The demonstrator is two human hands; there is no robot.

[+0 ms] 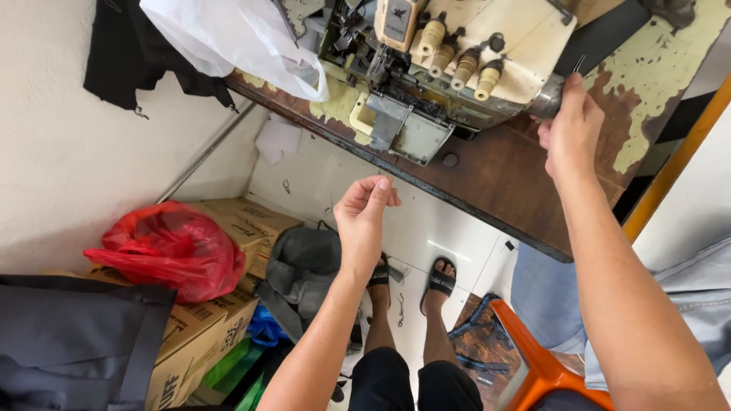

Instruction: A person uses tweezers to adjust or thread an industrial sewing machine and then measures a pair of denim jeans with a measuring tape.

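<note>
A cream overlock sewing machine [449,61] with several tension knobs stands on a worn brown table [495,171] with peeling paint. My right hand [571,129] is closed around the machine's metal handwheel [547,97] at its right end. My left hand [365,217] hangs in the air below the table's front edge, fingers loosely curled and pinched together; I cannot make out anything between them.
A white plastic bag [244,38] lies on the table's left end. On the floor are cardboard boxes [228,228], a red plastic bag [171,247] and a grey bag [304,262]. An orange stool [533,361] is at the right. My sandalled feet [411,278] rest on white tiles.
</note>
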